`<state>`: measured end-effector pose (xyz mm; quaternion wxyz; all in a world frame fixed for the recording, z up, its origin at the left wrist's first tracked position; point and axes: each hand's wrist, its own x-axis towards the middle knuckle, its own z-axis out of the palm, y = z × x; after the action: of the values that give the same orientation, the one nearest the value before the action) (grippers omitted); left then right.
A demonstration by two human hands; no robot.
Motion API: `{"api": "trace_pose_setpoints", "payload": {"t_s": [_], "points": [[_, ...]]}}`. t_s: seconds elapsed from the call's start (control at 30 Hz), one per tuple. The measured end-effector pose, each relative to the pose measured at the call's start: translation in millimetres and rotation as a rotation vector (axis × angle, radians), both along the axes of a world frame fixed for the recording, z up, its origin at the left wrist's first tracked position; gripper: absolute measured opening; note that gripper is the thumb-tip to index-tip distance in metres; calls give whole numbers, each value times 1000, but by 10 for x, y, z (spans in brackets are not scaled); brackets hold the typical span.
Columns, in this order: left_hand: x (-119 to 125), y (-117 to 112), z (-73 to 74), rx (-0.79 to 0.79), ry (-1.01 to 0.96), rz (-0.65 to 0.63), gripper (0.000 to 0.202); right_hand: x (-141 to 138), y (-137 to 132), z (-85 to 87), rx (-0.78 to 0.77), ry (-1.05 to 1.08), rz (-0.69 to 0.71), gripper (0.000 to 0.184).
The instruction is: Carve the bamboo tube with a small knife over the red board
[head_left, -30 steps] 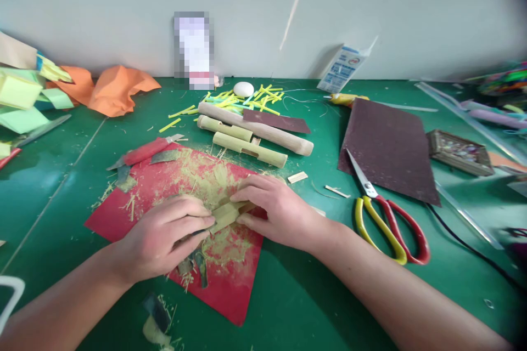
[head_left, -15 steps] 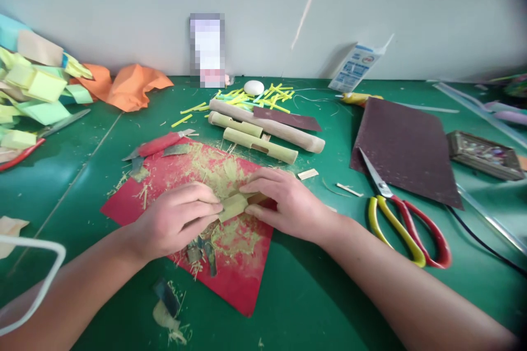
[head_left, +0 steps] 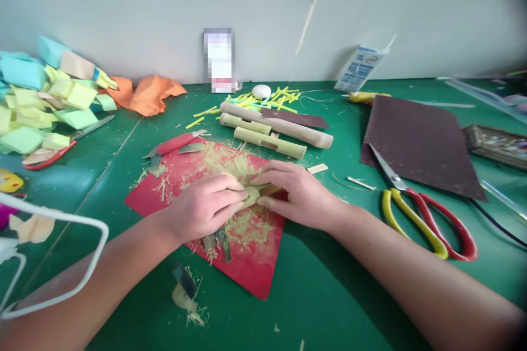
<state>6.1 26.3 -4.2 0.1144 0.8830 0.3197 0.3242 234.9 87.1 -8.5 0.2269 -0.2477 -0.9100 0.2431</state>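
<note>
Bridging the gap between two bare hands was a short, pale yellow-green tube of what looked like split bamboo, over the middle of the red square board; whether it rested on the board or hung just above, I could not tell. The left hand had its fingers bunched together, pinching the tube's left end; the right hand pinched the other end, fingers along the top edge and thumb below, with a brown hollow showing between them. Judging by the thin wall, the piece would be light and stiff, barely bending, yet liable to split along the grain if squeezed hard at the hollow. Its surface looked dry and dusty, perhaps a little slick under the fingertips, so the solid rounded sides seemed the safest hold, well off the cut edges. Fine yellow-green shavings lay beneath and around the hands. Beyond the left hand, at the board's far corner, was a red-handled craft knife. Past the right hand lay a notched pale bamboo tube, and farther to its right, dark brown sandpaper with steel scissors with yellow and red handles partly over it.
</note>
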Motion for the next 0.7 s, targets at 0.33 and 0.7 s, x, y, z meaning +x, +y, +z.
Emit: {"api": "trace_pose_setpoints", "payload": {"t_s": [0.33, 0.7], "points": [[-99, -41, 8, 26, 124, -25, 23, -6, -24, 28, -15, -34, -8, 26], [60, -44, -43, 35, 157, 20, 30, 0, -48, 0, 36, 17, -5, 29]]}}
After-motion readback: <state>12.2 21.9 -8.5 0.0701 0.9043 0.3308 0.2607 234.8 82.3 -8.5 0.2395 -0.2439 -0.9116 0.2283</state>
